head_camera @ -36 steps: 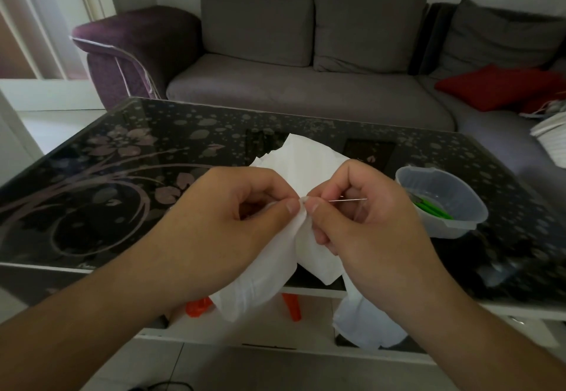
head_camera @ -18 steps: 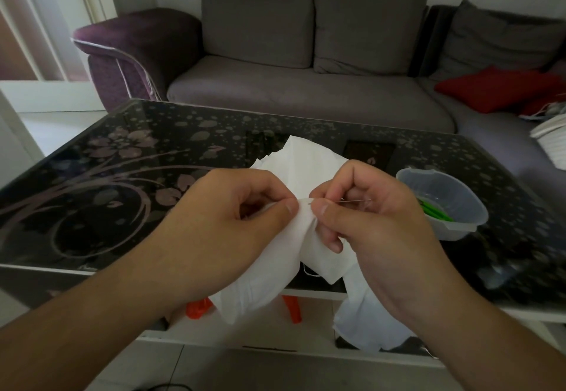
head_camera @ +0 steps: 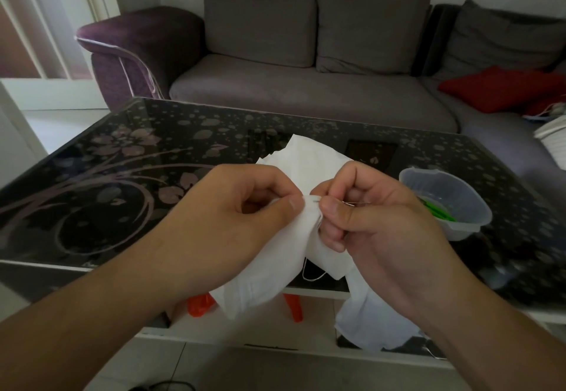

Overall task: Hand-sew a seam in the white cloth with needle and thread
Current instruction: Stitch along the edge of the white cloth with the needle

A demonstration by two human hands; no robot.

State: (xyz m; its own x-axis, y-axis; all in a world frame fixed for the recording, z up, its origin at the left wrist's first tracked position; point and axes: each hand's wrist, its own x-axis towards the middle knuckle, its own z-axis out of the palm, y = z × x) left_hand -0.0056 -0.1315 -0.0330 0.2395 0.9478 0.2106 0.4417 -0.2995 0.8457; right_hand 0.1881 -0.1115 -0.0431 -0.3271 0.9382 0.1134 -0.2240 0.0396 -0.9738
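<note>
The white cloth (head_camera: 301,161) hangs bunched between both hands above the near edge of the table, its lower folds drooping below the tabletop. My left hand (head_camera: 232,219) pinches a fold of the cloth between thumb and forefinger. Right beside it, my right hand (head_camera: 373,222) pinches the thin needle (head_camera: 346,204), whose tip enters the fold at the left thumb. A short loop of white thread (head_camera: 312,277) dangles under the cloth.
A black glass table (head_camera: 122,182) with a floral pattern lies under the hands. A clear plastic tub (head_camera: 447,200) holding green items stands at the right. Orange objects (head_camera: 199,305) sit on the shelf below. A grey sofa (head_camera: 306,90) with a red cushion (head_camera: 502,87) stands behind.
My right hand has drawn slightly away from the left, leaving a small gap at the fold. The thread loop now hangs lower under the cloth.
</note>
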